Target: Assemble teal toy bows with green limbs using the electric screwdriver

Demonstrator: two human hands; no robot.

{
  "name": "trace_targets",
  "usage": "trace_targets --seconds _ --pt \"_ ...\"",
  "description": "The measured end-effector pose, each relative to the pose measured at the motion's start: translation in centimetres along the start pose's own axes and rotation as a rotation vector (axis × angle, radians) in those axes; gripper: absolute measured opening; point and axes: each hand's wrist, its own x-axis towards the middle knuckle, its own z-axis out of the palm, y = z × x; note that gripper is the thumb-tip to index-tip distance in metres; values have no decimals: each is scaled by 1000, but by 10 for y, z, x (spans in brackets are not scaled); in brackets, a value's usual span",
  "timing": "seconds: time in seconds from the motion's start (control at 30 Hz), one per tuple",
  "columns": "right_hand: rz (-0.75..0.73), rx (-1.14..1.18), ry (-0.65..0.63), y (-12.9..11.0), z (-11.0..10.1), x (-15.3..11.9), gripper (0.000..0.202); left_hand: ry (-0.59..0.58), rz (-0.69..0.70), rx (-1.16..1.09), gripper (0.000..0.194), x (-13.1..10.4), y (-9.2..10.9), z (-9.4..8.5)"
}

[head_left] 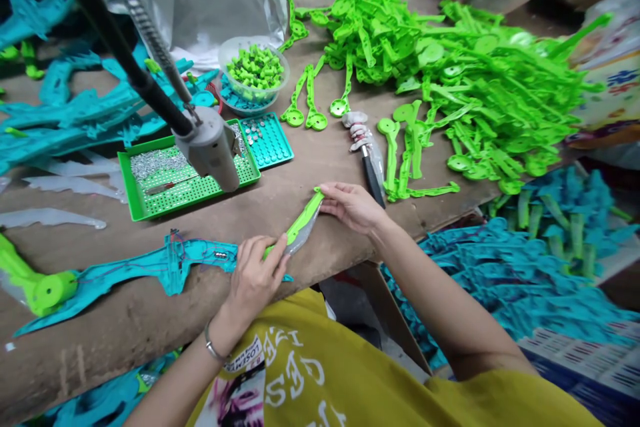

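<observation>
Between my two hands is a long green plastic part [303, 219] with a translucent grey blade-like piece [302, 237] along its lower side. My left hand [256, 271] wraps round its near end, over the tip of a blue plastic half-shell [135, 270] lying on the table. Thin wires and small metal bits show inside that shell, and a green round-ended piece [50, 290] sits at its far left. With thumb and fingertips pinched, my right hand [351, 205] grips the upper end of the green part.
A hanging electric screwdriver [213, 153] hangs over a green tray [193, 205] of screws. Behind stand a blue tray [275, 140] and a tub of small green pieces [255, 70]. A heap of green parts [480, 73] lies right. Blue parts [490, 280] fill the space below.
</observation>
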Motion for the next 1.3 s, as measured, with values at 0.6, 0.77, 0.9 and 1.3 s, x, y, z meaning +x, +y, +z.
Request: trace_targets --seconds 0.6,0.77,0.9,1.3 --pt "118 109 -27 47 52 -40 42 -107 -147 -215 49 11 -1 -23" --pt "51 60 -1 45 55 -42 45 -468 -298 -243 47 52 -26 -61" --pt "-17 5 43 43 59 -46 47 -1034 -288 -380 57 85 -56 -67" --pt "42 48 55 52 75 -50 50 -1185 -273 -571 46 96 -75 -49"
